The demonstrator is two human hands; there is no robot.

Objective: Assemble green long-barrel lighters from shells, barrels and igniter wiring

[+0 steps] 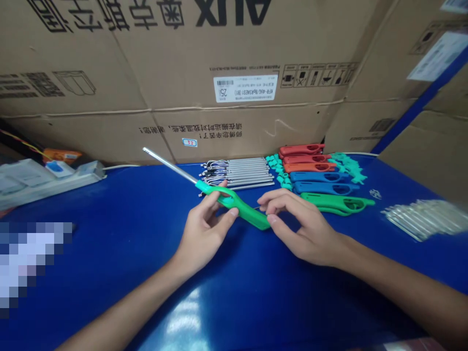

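In the head view, the left hand pinches a bright green plastic lighter body with a slim silver metal tube between thumb and fingers, mid-frame; the tube slants toward the upper left. The right hand, right of centre, curls its fingers and thumb close together at the lighter's lower end; whether they grip anything cannot be told. Behind, silver metal rods with wires lie beside small teal plastic pieces and red handle-shaped plastic casings.
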